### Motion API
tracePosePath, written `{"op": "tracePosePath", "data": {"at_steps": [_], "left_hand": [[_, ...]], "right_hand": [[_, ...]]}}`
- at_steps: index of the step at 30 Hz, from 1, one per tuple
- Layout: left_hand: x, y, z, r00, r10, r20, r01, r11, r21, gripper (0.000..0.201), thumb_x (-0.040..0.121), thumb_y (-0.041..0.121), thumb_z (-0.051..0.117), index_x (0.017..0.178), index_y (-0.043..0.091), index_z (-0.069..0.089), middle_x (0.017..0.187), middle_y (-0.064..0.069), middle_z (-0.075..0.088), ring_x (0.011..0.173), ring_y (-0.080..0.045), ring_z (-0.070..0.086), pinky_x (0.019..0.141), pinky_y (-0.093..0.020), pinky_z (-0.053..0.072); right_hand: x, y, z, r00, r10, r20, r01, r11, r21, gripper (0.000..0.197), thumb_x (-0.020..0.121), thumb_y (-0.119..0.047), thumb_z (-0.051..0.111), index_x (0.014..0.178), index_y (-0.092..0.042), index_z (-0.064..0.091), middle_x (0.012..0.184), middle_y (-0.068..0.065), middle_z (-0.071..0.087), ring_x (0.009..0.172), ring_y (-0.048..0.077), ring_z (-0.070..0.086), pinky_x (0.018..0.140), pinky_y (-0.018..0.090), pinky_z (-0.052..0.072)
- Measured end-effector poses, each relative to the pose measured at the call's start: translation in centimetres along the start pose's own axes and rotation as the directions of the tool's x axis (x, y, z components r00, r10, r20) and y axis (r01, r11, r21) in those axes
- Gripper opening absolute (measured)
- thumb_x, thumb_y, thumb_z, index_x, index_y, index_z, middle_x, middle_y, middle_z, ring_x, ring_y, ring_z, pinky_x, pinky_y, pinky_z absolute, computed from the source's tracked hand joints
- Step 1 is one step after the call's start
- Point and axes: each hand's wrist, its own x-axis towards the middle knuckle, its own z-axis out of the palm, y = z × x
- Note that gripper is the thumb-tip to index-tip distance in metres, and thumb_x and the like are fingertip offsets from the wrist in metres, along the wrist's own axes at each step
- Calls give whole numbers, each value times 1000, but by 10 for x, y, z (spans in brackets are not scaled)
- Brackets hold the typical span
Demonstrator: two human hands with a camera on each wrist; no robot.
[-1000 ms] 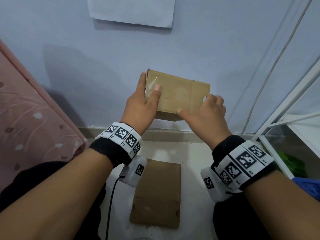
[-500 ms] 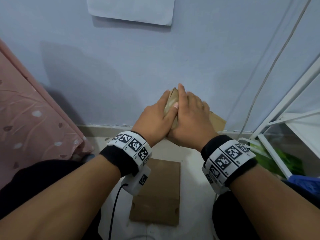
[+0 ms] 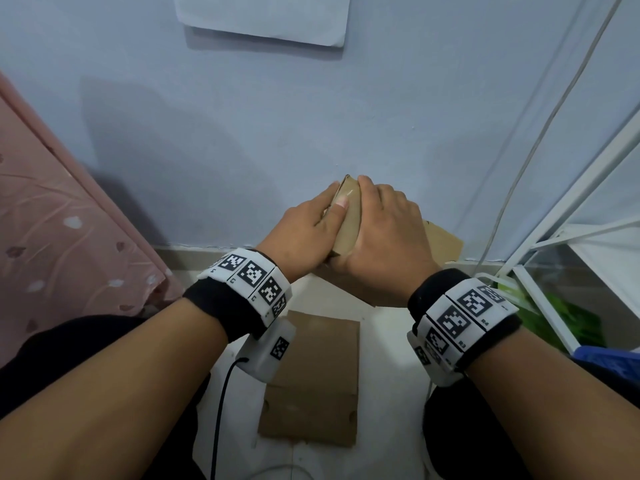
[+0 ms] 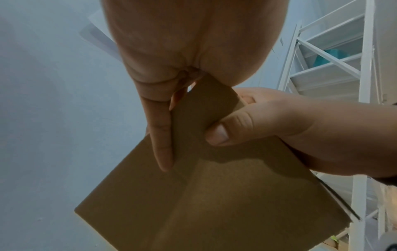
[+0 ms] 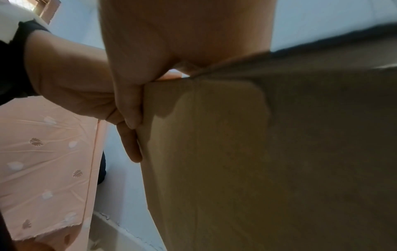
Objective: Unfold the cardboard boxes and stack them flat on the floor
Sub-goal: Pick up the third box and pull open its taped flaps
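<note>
A brown cardboard box is held in the air in front of the blue wall, squeezed nearly flat and edge-up. My left hand grips its left side, thumb on the near face. My right hand covers the right side, and a corner of the box sticks out beyond it. In the left wrist view the right thumb pinches the cardboard. The right wrist view shows the panel and the left hand beside it. One flattened box lies on the floor below.
A pink patterned cloth hangs at the left. A white metal rack stands at the right with something green under it. A white cable runs down the wall, and a black cable trails from my left wrist.
The box went from open and face-on, a hand at each end, to lower, turned and squeezed nearly flat between hands that came together. Since half a second ago little has moved.
</note>
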Motion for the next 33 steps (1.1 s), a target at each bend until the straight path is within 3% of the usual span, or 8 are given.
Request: {"op": "tracePosePath", "data": {"at_steps": [5,9,12,15,22,26,30,33], "left_hand": [[-4,4,1,1000,-18,3,18,999,-47,51,103,59,27,144,40,50,130,-1,67,116,-22,65,100,-45,53],[-7,9,-4,1000,-30,-2,30,997,-69,54,102,65,26,110,32,68,99,5,74,97,-17,69,91,-45,56],[-8,6,-6,997,-42,69,48,995,-88,68,81,83,51,141,51,50,116,6,73,102,-11,71,90,-39,59],[-5,1,-8,998,-40,56,44,997,-69,84,69,83,64,145,55,43,118,4,73,105,-11,71,93,-39,58],[-9,7,-12,998,-44,44,46,998,-37,52,90,60,61,141,53,51,99,6,77,81,-11,75,76,-37,64],[-12,10,-12,998,-49,35,51,997,-54,42,95,55,57,137,52,55,90,6,77,71,-11,74,67,-41,64],[-15,14,-14,999,-38,31,39,998,-44,37,98,52,54,134,50,58,81,4,76,64,-18,73,59,-46,63],[-15,14,-14,999,-32,26,33,999,-33,36,99,53,52,134,49,59,81,4,75,64,-18,72,59,-46,62]], "right_hand": [[-1,1,-1,1000,7,17,-7,1000,-25,129,48,-86,38,153,-11,27,130,3,50,118,26,48,101,40,34],[-3,3,-5,998,7,57,-6,1000,-13,133,46,-90,33,154,-12,25,134,3,48,122,26,44,104,39,31],[-5,4,-8,998,2,59,-2,1000,-4,132,47,-89,33,155,-13,24,134,2,48,124,24,44,108,41,29],[-7,3,-8,999,3,42,-3,1000,9,128,47,-87,35,153,-15,27,132,1,49,123,23,45,108,42,29],[-7,1,-11,998,-4,67,4,1000,11,127,50,-84,41,155,-15,24,138,2,47,127,25,43,105,40,30],[-8,1,-11,997,-3,80,0,999,33,128,47,-84,38,154,-15,25,138,1,48,126,24,44,104,40,30],[-5,4,-5,998,-18,55,17,1000,18,117,57,-75,64,152,-17,27,134,0,49,123,24,45,101,40,32],[-4,4,-3,999,-17,45,16,1000,14,117,54,-79,57,151,-18,28,133,-1,50,121,24,46,101,39,32]]}}
